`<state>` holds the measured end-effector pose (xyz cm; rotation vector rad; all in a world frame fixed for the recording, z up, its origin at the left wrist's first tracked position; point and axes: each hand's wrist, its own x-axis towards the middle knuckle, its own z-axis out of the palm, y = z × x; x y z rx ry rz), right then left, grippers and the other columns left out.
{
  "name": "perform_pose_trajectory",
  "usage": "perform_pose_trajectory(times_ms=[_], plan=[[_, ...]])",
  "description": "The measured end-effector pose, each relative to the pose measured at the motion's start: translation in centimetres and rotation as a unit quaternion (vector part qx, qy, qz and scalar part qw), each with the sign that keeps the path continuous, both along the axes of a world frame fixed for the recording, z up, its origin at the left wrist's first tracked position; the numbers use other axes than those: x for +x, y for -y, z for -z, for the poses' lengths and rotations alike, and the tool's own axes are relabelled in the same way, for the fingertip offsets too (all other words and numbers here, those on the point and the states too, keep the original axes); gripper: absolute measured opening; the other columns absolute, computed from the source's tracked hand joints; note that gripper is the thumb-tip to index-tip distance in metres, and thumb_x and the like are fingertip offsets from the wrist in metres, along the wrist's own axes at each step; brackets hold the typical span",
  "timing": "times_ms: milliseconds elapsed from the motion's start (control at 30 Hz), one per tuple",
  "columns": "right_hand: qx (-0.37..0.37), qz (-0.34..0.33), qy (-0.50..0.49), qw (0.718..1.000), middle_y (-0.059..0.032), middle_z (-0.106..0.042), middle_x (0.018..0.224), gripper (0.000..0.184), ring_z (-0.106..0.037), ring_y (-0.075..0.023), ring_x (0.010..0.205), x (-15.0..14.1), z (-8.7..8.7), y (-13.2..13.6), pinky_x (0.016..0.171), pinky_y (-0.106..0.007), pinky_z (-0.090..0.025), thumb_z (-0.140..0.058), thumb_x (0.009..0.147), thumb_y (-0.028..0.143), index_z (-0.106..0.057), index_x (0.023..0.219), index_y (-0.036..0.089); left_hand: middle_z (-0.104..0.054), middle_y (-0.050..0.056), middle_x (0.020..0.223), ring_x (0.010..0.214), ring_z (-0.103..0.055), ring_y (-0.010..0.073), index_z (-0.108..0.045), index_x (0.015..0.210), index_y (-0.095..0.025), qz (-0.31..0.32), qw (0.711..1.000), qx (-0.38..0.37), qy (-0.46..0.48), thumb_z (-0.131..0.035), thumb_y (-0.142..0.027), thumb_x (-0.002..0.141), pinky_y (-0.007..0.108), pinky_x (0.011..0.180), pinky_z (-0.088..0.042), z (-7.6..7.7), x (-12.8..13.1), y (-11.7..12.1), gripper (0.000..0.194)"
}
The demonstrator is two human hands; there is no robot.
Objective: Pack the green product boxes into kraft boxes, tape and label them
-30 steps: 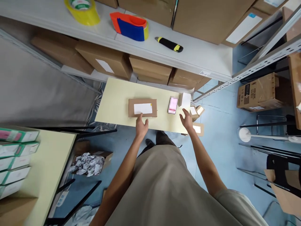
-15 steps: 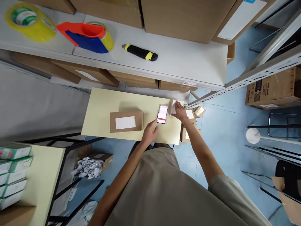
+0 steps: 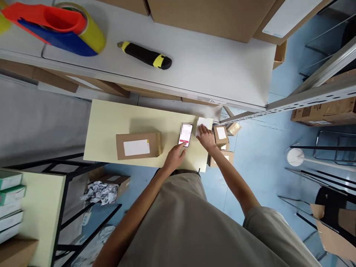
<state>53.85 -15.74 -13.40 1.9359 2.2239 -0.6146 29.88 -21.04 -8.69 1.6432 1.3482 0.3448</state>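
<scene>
A phone [image 3: 185, 135] with a lit screen lies on a pale yellow table [image 3: 111, 122]. My left hand [image 3: 174, 157] points one finger at the phone's lower edge, the other fingers curled. My right hand [image 3: 206, 137] rests on a small white box [image 3: 204, 123] at the table's right end, fingers over it. A brown cardboard box [image 3: 138, 145] with a white label sits to the left of the phone.
A grey shelf [image 3: 211, 70] above holds a black and yellow utility knife [image 3: 144, 55] and a red and blue tape dispenser [image 3: 52, 26]. Small labelled cartons [image 3: 221, 135] lie on the blue floor right of the table. A box of crumpled paper [image 3: 102, 191] sits below.
My left hand left the brown box and moved right to the phone. My right hand reached forward onto the small white box. The view shifted right.
</scene>
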Motion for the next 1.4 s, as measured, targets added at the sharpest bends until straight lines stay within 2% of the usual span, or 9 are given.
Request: perform_pose_trajectory(times_ms=[133, 267, 467, 667, 833, 1000, 1067, 1200, 1400], plan=[[0.019, 0.018, -0.008, 1.0, -0.0269, -0.063, 0.154, 0.063, -0.062, -0.0377, 0.135, -0.2, 0.2, 1.1, 0.115, -0.05, -0.049, -0.06, 0.105, 0.022, -0.047, 0.164, 0.006, -0.071, 0.011, 0.148, 0.138, -0.067, 0.0309, -0.064, 0.15, -0.026, -0.004, 1.0, -0.018, 0.026, -0.057, -0.031, 0.105, 0.049, 0.119, -0.054, 0.3, 1.0, 0.5, 0.046], [0.044, 0.043, -0.025, 0.998, -0.0278, -0.066, 0.141, 0.061, -0.061, -0.0396, 0.131, -0.6, 0.5, 2.2, 0.114, -0.052, -0.047, -0.062, 0.104, 0.023, -0.051, 0.161, 0.006, -0.06, 0.015, 0.161, 0.143, -0.063, 0.0323, -0.052, 0.16, -0.024, -0.029, 0.995, -0.061, 0.068, -0.063, -0.031, 0.1, 0.05, 0.118, -0.054, 1.8, 3.2, -1.0, 0.061], [0.065, 0.095, -0.091, 0.989, -0.0285, -0.046, 0.166, 0.05, -0.033, -0.0397, 0.162, -1.1, 0.9, 4.1, 0.129, -0.061, -0.033, -0.069, 0.1, 0.026, -0.059, 0.146, 0.01, -0.056, 0.022, 0.163, 0.147, -0.059, 0.0345, -0.048, 0.161, -0.018, -0.089, 0.968, -0.206, 0.114, -0.065, -0.025, 0.094, 0.05, 0.117, -0.052, 3.9, 7.4, -4.8, 0.07], [0.054, 0.129, -0.161, 0.977, -0.0277, -0.031, 0.177, 0.067, -0.023, -0.0395, 0.168, -0.4, 0.1, 5.7, 0.129, -0.06, -0.038, -0.069, 0.099, 0.031, -0.047, 0.159, 0.009, -0.072, 0.017, 0.144, 0.141, -0.064, 0.0302, -0.058, 0.15, -0.02, -0.121, 0.961, -0.194, 0.158, -0.065, -0.022, 0.092, 0.05, 0.118, -0.051, 4.4, 7.5, -4.2, 0.059], [0.074, 0.11, -0.189, 0.973, -0.0213, -0.033, 0.177, 0.08, -0.028, -0.0387, 0.167, 1.1, -2.5, 6.0, 0.127, -0.061, -0.041, -0.068, 0.095, 0.021, -0.037, 0.169, 0.017, -0.077, 0.013, 0.134, 0.131, -0.07, 0.0281, -0.07, 0.136, -0.021, -0.104, 0.963, -0.172, 0.179, -0.065, -0.019, 0.09, 0.047, 0.117, -0.053, 5.1, 7.3, -4.0, 0.046], [0.101, 0.116, -0.232, 0.961, -0.0174, -0.069, 0.147, 0.035, -0.065, -0.0331, 0.137, 2.4, -5.8, 6.1, 0.116, -0.048, -0.054, -0.054, 0.104, 0.019, -0.071, 0.135, 0.017, -0.076, 0.013, 0.133, 0.122, -0.073, 0.0264, -0.075, 0.128, -0.019, -0.085, 0.968, -0.156, 0.179, -0.064, -0.017, 0.091, 0.046, 0.114, -0.055, 5.3, 7.5, -4.0, 0.039], [0.117, 0.137, -0.25, 0.951, -0.0144, -0.078, 0.131, 0.033, -0.074, -0.0306, 0.121, 2.9, -7.1, 6.1, 0.106, -0.044, -0.059, -0.047, 0.111, 0.026, -0.074, 0.128, 0.019, -0.075, 0.014, 0.136, 0.117, -0.074, 0.0263, -0.074, 0.129, -0.019, -0.092, 0.972, -0.147, 0.159, -0.067, -0.019, 0.092, 0.046, 0.11, -0.057, 5.0, 7.8, -3.8, 0.038], [0.142, 0.173, -0.241, 0.944, -0.0133, -0.081, 0.121, 0.042, -0.078, -0.0291, 0.101, 3.8, -10.0, 6.0, 0.087, -0.038, -0.06, -0.041, 0.115, 0.041, -0.075, 0.125, 0.02, -0.073, 0.012, 0.14, 0.125, -0.071, 0.0278, -0.073, 0.132, -0.023, -0.098, 0.985, -0.067, 0.126, -0.073, -0.023, 0.093, 0.045, 0.108, -0.058, 3.4, 8.8, -4.1, 0.039], [0.153, 0.173, -0.272, 0.934, -0.0126, -0.082, 0.112, 0.049, -0.076, -0.03, 0.101, 4.9, -14.0, 4.9, 0.087, -0.037, -0.057, -0.043, 0.114, 0.058, -0.076, 0.117, 0.022, -0.079, 0.009, 0.131, 0.125, -0.071, 0.025, -0.077, 0.125, -0.023, -0.099, 0.985, 0.027, 0.136, -0.065, -0.031, 0.103, 0.04, 0.114, -0.052, 0.1, 10.0, -7.1, 0.027]])
